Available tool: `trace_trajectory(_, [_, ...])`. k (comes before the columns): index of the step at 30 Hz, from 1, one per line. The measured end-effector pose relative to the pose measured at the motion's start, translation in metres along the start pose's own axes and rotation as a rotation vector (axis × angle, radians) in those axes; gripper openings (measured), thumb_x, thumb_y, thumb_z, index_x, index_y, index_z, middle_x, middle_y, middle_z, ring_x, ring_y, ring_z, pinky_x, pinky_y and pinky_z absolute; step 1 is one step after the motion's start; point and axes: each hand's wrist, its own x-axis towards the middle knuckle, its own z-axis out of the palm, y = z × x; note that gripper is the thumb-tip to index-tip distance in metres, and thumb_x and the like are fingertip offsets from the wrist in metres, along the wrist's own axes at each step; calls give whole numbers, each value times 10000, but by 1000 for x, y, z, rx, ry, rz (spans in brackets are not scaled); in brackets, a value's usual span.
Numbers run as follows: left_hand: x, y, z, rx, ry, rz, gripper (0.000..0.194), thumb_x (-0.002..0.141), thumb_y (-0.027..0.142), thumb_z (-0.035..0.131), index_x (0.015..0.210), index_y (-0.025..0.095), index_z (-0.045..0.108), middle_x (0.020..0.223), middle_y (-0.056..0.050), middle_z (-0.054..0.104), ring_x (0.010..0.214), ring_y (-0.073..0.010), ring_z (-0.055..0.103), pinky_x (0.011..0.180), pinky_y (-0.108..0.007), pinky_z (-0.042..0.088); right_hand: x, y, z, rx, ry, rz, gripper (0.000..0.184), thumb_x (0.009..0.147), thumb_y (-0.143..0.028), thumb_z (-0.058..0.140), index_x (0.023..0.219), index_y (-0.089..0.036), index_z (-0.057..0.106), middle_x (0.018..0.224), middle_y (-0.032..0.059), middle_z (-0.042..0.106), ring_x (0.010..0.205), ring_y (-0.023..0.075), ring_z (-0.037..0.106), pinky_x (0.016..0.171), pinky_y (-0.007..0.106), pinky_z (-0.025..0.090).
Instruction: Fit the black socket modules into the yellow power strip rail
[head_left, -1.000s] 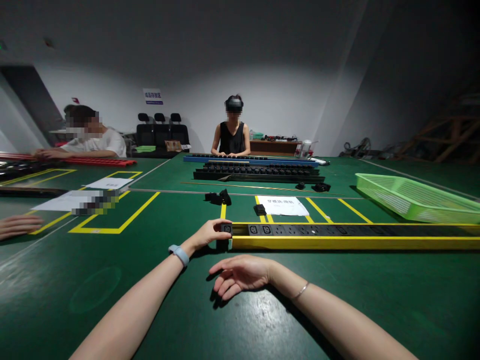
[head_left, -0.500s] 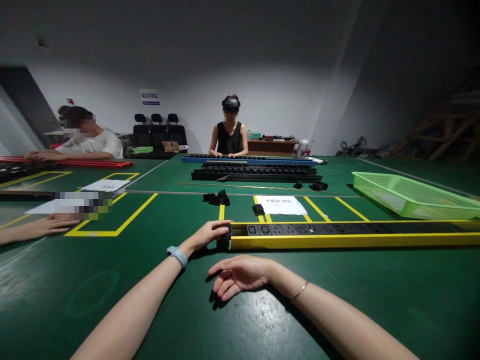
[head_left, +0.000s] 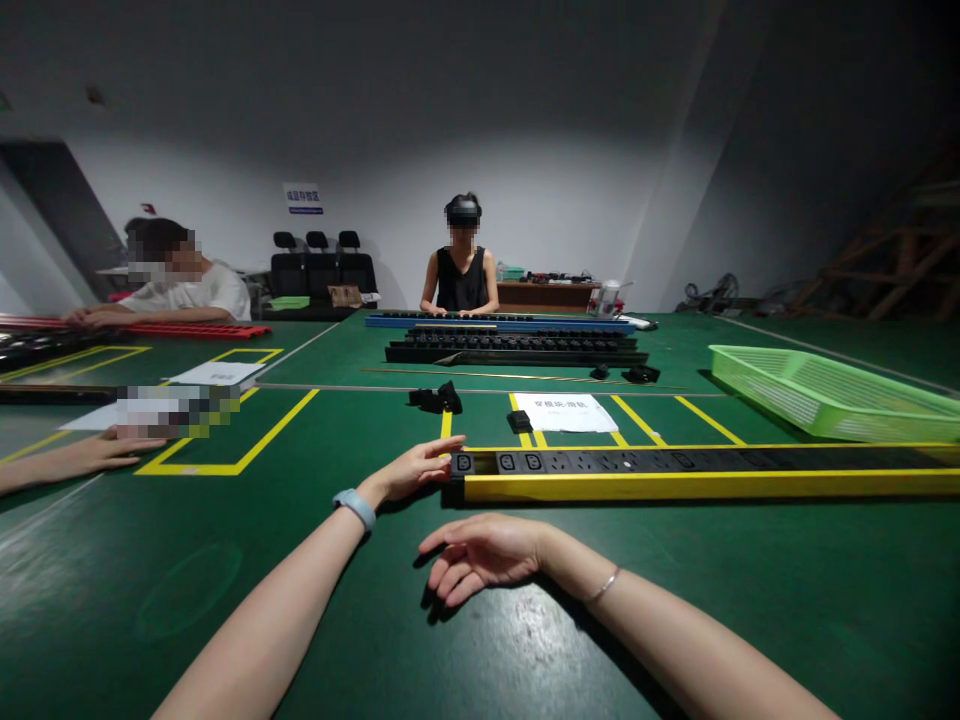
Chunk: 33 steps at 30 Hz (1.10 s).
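A long yellow rail (head_left: 675, 487) lies across the table, with a row of black socket modules (head_left: 592, 461) along its channel. One socket module (head_left: 464, 464) sits at the rail's left end, and a gap separates it from the others. Beside that end is my left hand (head_left: 412, 470), its fingers stretched out and the tips at the module's left edge; whether they touch it I cannot tell. In front of the rail my right hand (head_left: 484, 555) rests on its side on the table, fingers apart and loosely bent, holding nothing.
Small black parts (head_left: 436, 398) and another black piece (head_left: 518, 421) lie behind the rail, near a white paper sign (head_left: 566, 412). At right stands a green basket (head_left: 817, 400). Black rails (head_left: 517, 347) lie farther back. Co-workers sit opposite and at left; another person's hand (head_left: 124, 450) rests at left.
My left fingers have come off the top of the end module and moved slightly left, uncovering its socket face. The right hand keeps its pose. The whole view has shifted slightly.
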Motion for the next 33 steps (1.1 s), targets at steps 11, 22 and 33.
trace_trajectory(11, [0,1,3,121,24,-15,619,750,375,740,1292,142,554,1185,-150,642,967,-182,634,893,-320,450,0,-1,0,5,-17,12,452,795,-361,678,1167,-133,559,935,106,684,865,198,684,876,380,460])
trace_trajectory(22, [10,-8,16,258,129,-7,487,755,399,719,1118,91,619,939,-104,673,649,-96,610,661,-251,498,1,-1,-1,-8,-3,25,448,790,-365,680,1159,-142,557,922,99,684,856,191,681,884,382,452])
trace_trajectory(33, [18,-18,20,372,226,39,387,753,397,704,1004,129,582,885,-50,636,506,-56,567,503,-206,476,1,-2,2,-13,8,25,461,793,-380,683,1165,-140,557,928,100,680,864,186,677,877,369,457])
